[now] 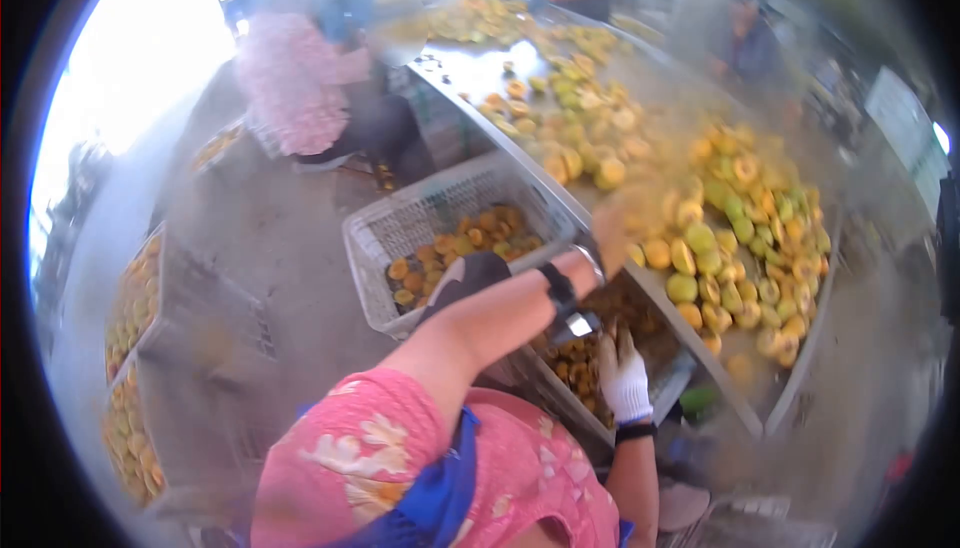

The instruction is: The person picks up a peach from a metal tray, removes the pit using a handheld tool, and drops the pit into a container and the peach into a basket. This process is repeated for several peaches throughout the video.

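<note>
My left hand (625, 220), bare and smeared by motion, reaches over the edge of the metal sorting table (655, 293), among halved yellow-green fruits (705, 258) that look like peaches or apricots. Its fingers are blurred, so I cannot tell what they hold. A black strap with a small device (572, 316) is on that forearm. Lower down, my right hand (624, 378) wears a white glove, fingers stretched forward over a bin (560, 403) at the table's near side. Small brownish-orange pieces (578, 368) lie in this bin beside the glove.
A white plastic crate (370, 248) with fruit halves stands left of the table. More filled crates (135, 348) line the far left. A person in pink (295, 88) sits beyond; others work across the table (755, 48). A green object (700, 400) lies right of my glove.
</note>
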A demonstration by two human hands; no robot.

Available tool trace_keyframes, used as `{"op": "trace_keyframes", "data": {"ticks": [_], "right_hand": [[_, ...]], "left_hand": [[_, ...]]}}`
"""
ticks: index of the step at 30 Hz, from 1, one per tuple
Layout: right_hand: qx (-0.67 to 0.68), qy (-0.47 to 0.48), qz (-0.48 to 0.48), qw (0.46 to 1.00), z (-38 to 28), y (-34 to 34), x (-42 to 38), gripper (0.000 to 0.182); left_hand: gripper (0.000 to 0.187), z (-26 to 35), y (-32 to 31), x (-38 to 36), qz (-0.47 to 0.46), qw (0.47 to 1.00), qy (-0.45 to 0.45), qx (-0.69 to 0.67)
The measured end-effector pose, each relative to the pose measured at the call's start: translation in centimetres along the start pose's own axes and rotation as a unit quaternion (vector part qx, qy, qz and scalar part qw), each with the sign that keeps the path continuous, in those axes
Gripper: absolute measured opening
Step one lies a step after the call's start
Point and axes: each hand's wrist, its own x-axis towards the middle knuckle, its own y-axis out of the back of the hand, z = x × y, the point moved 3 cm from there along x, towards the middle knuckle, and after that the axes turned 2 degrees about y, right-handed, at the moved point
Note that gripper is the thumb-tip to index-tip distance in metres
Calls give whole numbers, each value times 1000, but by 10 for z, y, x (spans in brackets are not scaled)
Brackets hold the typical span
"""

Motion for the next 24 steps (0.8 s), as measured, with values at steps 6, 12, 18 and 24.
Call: {"op": "trace_keyframes", "data": {"ticks": [6, 12, 18, 24], "right_hand": [[-3, 94, 119, 988, -29, 29, 6, 21], [-65, 183, 167, 967, -23, 28, 9, 22], [-124, 149, 116, 974, -10, 32, 9, 26], [19, 24, 117, 993, -26, 31, 4, 32]], "left_hand": [[44, -2, 20, -38, -129, 987, -59, 76], [45, 4, -7, -83, -140, 965, 169, -144], [43, -9, -17, -101, -164, 966, 177, -93], [38, -21, -15, -106, -175, 980, 88, 26]]}}
